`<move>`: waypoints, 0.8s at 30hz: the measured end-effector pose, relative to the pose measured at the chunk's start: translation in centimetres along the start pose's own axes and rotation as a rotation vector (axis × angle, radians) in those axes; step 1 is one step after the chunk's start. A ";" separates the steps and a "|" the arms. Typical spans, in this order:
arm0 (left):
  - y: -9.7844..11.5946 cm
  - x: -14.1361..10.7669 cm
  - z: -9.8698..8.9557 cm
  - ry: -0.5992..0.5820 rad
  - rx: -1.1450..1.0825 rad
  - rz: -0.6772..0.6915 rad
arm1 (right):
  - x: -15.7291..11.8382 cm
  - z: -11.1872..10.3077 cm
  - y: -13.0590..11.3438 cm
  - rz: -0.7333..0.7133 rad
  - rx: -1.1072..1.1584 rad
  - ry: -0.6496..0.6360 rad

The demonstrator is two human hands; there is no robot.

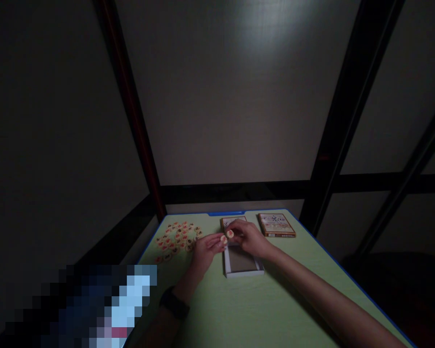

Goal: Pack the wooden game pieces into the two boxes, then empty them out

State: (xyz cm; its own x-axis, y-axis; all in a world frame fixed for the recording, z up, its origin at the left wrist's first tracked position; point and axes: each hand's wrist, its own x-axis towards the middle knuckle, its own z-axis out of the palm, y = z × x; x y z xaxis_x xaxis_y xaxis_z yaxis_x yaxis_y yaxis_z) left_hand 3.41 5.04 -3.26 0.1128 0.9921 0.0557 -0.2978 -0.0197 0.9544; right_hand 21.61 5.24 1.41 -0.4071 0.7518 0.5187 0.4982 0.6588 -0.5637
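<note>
Holding up a round xiangqi piece (224,239) in the left hand (204,251) and a matching disc (230,234) in the right hand (250,238), side by side above the far end of an open white tray (244,274). Pale cream in colour, small and coin-shaped, marked on each visible face with a red character too small to read. Tipped up toward the viewer rather than lying flat, with the left one sitting slightly lower and nearer. Very close together; impossible to tell from this angle whether touching.

Pinching the left one at the fingertips, with the fingers stretched out, close together, and the thumb brought up from below. Gripping the right one with bent fingertips from above and behind, drawn in tight around the edge; unable to tell exactly where the right thumb presses. Wearing a dark band (174,303) on the left wrist.

Scattered left of the hands, more loose pieces (183,232) with red or black characters, spread in a loose patch on the green table (210,309), edged in blue. Beneath the hands, the tray, showing a grey-brown floor between white walls. Partly covered by the right hand, a printed box cover (235,220) just beyond the tray. Farther right, well apart, a second printed box (277,224), lying flat.
</note>
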 end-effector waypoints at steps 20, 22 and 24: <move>0.9 -0.2 -0.2 -0.031 0.054 -0.091 | -0.7 0.4 0.1 -0.154 -0.294 -0.134; 0.6 0.1 -0.3 0.023 0.263 -0.006 | -0.7 0.3 0.4 -0.125 -0.337 -0.174; 0.3 0.1 -0.4 0.057 0.571 0.132 | -0.7 0.4 0.7 -0.119 -0.386 -0.222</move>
State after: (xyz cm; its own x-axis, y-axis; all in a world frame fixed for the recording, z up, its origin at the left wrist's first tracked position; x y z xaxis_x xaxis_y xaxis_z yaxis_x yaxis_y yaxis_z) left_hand 2.91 5.17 -3.09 0.0532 0.9815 0.1840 0.2538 -0.1915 0.9481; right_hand 21.98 5.14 0.41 -0.6121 0.6872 0.3913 0.6695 0.7137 -0.2060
